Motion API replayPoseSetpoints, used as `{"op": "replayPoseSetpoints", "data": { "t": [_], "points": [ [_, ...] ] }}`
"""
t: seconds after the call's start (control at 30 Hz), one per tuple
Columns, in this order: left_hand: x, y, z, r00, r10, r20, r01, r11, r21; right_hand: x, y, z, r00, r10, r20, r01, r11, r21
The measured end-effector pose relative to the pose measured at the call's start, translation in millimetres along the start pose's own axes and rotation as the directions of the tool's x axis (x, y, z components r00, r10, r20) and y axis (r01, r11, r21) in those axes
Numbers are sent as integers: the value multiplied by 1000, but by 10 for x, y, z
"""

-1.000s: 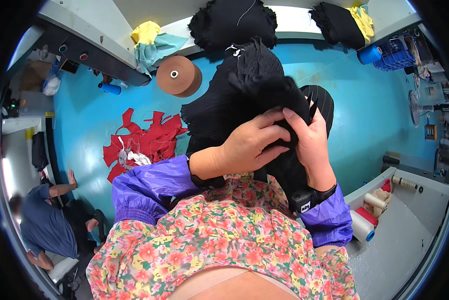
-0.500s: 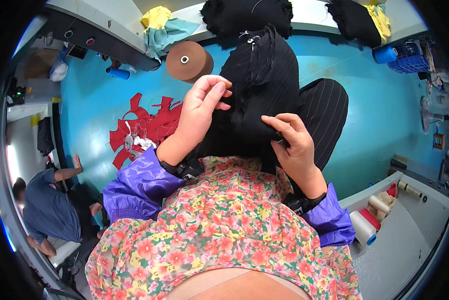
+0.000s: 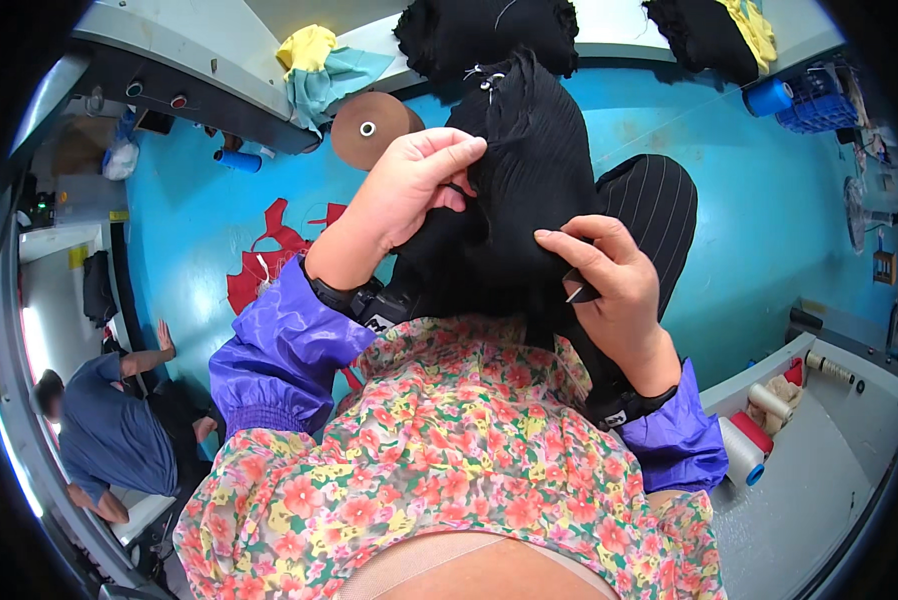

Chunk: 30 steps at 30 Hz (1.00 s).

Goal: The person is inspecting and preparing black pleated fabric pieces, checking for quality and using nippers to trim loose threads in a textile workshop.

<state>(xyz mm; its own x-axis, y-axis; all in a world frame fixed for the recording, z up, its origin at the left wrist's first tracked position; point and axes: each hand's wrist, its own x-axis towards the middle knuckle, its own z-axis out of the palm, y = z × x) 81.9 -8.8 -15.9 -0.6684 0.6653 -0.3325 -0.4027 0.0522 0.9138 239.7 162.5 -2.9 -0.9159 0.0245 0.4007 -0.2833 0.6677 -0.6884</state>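
A black ribbed knit piece [image 3: 534, 150] lies draped over my lap and knee, with loose threads and a small metallic bit at its far end. My left hand [image 3: 409, 190] is closed, thumb and forefinger pinching an edge of this knit on its left side. On the right, my right hand [image 3: 619, 280] has its forefinger and thumb tips against the fabric. Its curled lower fingers hold a small dark tool [image 3: 580, 289] with a thin pale metal tip; the rest of that tool is hidden in the palm.
Red fabric pieces [image 3: 254, 280] lie on the blue floor [image 3: 749, 250] beside a brown yarn cone [image 3: 369, 125]. Black knit bundles [image 3: 489, 35] rest on a ledge ahead. At right, a grey tray [image 3: 819, 470] carries yarn cones. A person [image 3: 119, 420] sits at far left.
My left hand has moved right and slightly up, and now pinches the black knit. My right hand has shifted a little right, exposing more of the dark tool.
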Motion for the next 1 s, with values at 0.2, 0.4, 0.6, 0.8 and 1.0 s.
{"op": "replayPoseSetpoints", "data": {
  "t": [0.2, 0.4, 0.6, 0.8, 1.0],
  "points": [
    [51, 59, 11, 988, -88, 129, 131, 917, -378, 128, 21, -221, 997, -54, -50, 52, 998, -27],
    [99, 165, 124, 987, -53, 154, 112, 908, -404, 155, 17, -378, 998, 26, -65, -29, 999, -43],
    [162, 258, 236, 979, -42, 199, 115, 921, -372, 151, 17, -527, 993, 42, -111, -51, 996, -77],
    [265, 320, 357, 965, -29, 260, 127, 921, -369, 107, 32, -682, 987, 114, -114, -114, 993, 6],
    [528, 288, 592, 892, 293, 344, -367, 914, 175, -53, 302, -928, 752, 648, -122, -426, 619, 660]
  ]
}}
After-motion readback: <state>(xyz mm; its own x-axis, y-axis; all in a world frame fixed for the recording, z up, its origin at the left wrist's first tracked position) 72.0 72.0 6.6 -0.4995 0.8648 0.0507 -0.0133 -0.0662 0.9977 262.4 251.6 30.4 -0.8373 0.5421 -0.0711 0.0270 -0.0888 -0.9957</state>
